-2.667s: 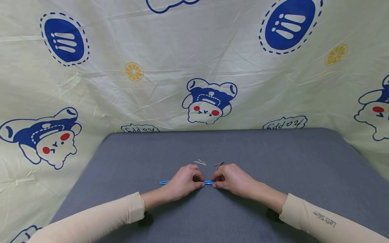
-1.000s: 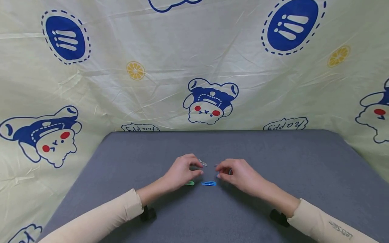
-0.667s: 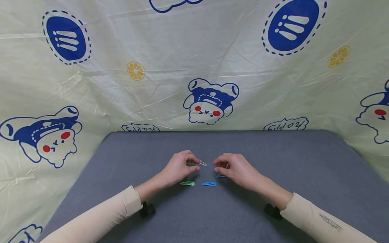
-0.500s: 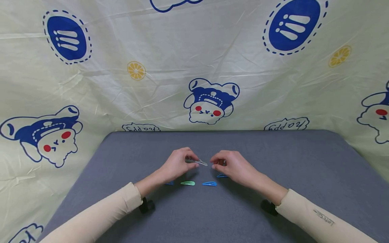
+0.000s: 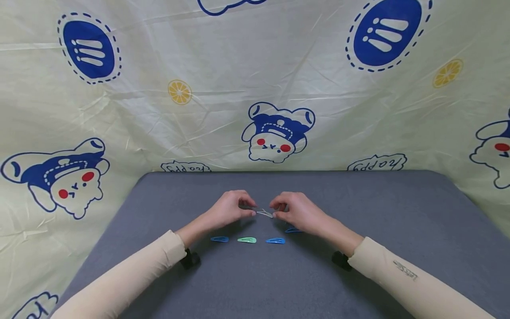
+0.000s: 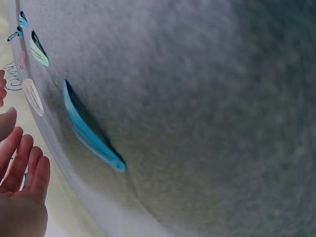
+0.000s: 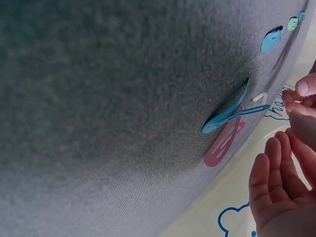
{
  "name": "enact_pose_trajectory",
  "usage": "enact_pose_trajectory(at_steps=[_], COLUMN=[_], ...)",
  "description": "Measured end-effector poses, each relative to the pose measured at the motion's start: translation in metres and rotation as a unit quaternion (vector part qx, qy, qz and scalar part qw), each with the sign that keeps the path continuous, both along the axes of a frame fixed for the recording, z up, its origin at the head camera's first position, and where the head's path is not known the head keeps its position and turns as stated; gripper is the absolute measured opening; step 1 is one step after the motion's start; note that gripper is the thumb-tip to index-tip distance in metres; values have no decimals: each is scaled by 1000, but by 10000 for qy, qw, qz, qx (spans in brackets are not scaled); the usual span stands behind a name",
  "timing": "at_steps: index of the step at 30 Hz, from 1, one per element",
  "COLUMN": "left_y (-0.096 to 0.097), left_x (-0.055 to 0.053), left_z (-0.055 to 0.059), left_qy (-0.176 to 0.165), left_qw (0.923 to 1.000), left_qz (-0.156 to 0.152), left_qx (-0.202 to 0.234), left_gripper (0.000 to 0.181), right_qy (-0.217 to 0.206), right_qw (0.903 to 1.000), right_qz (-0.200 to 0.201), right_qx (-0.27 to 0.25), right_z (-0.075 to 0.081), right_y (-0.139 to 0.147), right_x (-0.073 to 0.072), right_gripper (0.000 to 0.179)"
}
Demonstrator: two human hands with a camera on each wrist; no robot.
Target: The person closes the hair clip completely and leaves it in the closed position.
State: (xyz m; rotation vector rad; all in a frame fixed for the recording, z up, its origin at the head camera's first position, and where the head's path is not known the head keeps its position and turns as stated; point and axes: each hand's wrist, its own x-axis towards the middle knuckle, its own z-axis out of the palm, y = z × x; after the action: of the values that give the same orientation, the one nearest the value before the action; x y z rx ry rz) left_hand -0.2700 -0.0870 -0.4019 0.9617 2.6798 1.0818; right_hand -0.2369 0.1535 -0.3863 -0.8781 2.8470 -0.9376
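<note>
A white hair clip (image 5: 264, 214) lies on the table between both hands, its prong raised. My left hand (image 5: 231, 208) hovers at its left end, fingers loosely bent; the left wrist view shows the clip apart from this hand. My right hand (image 5: 296, 212) is at its right end, thumb tip close by; whether it touches cannot be told. Nearer lie a dark blue clip (image 5: 220, 239), a mint green clip (image 5: 247, 240) and a bright blue clip (image 5: 275, 241) in a row. An open blue clip (image 7: 232, 116) lies by a pink clip (image 7: 219, 150), which the right hand hides in the head view.
The grey cloth-covered table (image 5: 255, 283) reaches back to a printed curtain (image 5: 215, 128). Dark wrist cameras sit under both wrists, the left camera (image 5: 190, 259) and the right camera (image 5: 341, 260).
Both hands have left the bright blue clip and moved back to the white clip, drawing closer together over the last second. The row of clips and part of the open blue clip are uncovered.
</note>
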Motion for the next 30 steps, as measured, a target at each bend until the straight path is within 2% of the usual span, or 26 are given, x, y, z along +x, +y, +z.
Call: enact_pose_trajectory(at_steps=[9,16,24,30], left_y=[-1,0,-1,-1], left_x=[-8,-15,-18,-20], left_z=[-5,-10,-10,-11], left_qy=[-290,-370,-395,-409], left_qw=[9994,9988,9987,9986], left_qz=[24,68,-155,-190], left_qx=[-201,-307,-269,-285], left_gripper=[15,12,11,12], right_qy=[-355,-723,-819,-851], right_qw=[9993,9971,9964,9962], right_qz=[21,-39,-14,61], right_qx=[139,212,219,190], right_z=[-6,-13,-18,-19], right_y=[-3,-6,-8,-9], right_x=[-12,-21,-27,-30], right_gripper=[19,16,14,10])
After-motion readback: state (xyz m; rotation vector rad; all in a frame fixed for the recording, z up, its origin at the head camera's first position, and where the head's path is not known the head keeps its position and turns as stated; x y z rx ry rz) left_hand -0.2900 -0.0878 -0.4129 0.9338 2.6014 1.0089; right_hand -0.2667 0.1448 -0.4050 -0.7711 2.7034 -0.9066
